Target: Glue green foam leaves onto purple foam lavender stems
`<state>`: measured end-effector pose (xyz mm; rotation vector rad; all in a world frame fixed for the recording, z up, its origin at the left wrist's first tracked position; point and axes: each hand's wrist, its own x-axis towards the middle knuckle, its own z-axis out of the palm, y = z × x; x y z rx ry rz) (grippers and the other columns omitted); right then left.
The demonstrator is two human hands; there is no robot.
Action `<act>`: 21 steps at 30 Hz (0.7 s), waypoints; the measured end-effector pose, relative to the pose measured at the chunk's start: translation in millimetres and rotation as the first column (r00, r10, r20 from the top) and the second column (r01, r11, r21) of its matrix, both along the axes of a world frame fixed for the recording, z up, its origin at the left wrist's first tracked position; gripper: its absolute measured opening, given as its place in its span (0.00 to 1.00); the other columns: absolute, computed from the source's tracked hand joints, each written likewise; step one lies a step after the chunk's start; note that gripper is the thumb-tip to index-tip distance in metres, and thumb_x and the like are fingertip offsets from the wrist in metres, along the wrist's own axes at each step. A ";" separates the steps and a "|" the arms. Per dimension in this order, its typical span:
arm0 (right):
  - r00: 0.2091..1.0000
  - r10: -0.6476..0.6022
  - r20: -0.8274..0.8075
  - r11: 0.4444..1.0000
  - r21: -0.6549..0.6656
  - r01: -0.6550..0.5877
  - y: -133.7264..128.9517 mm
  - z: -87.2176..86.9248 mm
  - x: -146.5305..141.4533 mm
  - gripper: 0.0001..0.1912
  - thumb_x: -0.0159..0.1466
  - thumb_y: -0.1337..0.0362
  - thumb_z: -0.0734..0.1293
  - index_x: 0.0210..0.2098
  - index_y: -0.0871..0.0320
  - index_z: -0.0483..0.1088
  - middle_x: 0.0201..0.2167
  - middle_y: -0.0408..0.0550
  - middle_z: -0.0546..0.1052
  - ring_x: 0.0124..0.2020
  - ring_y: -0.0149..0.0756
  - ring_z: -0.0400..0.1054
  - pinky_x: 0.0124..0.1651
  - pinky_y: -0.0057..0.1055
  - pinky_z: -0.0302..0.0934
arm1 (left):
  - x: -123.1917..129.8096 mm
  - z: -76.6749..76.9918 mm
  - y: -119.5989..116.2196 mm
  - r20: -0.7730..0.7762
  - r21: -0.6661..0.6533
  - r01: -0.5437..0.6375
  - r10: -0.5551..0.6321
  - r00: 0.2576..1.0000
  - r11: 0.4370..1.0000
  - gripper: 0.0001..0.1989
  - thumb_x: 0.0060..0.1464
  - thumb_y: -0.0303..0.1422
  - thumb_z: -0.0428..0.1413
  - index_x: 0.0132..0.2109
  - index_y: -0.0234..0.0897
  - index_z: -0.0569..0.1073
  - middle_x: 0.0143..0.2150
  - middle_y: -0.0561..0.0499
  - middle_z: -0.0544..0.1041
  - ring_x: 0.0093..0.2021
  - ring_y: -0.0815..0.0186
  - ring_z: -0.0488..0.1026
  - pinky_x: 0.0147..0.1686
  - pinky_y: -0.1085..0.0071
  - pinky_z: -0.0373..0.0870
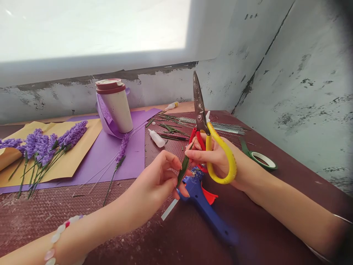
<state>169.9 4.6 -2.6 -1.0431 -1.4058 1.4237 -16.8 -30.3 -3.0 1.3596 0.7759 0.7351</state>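
Leaf strip [184, 165] sat center frame, pinched between left hand [154, 180] fingertips; right hand [217, 158] curled closed around yellow-and-red scissors [199, 106], blades shut, pointing up, fingers beside strip; blue glue gun [200, 198] lay directly below, lower center.

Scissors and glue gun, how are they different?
The scissors have grey metal blades and yellow and red handles, but the glue gun is mostly blue. The scissors stand up in the right hand, while the glue gun lies on the reddish-brown mat. The scissors are being held, and no hand is holding the glue gun. Both have some red on them.
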 end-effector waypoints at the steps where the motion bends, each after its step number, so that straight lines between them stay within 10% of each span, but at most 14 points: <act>1: 1.000 -0.001 -0.003 1.000 0.004 0.001 0.1 -0.5 0.0 0.13 0.52 0.67 0.73 0.22 0.57 0.63 0.22 0.37 0.68 0.24 0.26 0.62 0.29 0.25 0.59 | 0.2 0.4 -0.5 -0.020 -0.004 -0.002 0.002 1.000 1.000 0.07 0.57 0.21 0.47 0.39 0.39 0.60 0.36 0.52 0.74 0.32 0.72 0.71 0.31 0.72 0.66; 21: 0.998 -0.049 0.047 0.998 0.038 0.047 -1.7 0.9 -1.7 0.13 0.51 0.69 0.73 0.22 0.57 0.62 0.22 0.36 0.70 0.24 0.26 0.66 0.29 0.25 0.60 | 0.4 -0.3 -1.7 -0.199 0.044 -0.108 0.115 0.973 0.993 0.07 0.53 0.25 0.48 0.39 0.39 0.66 0.27 0.55 0.74 0.29 0.68 0.71 0.30 0.72 0.64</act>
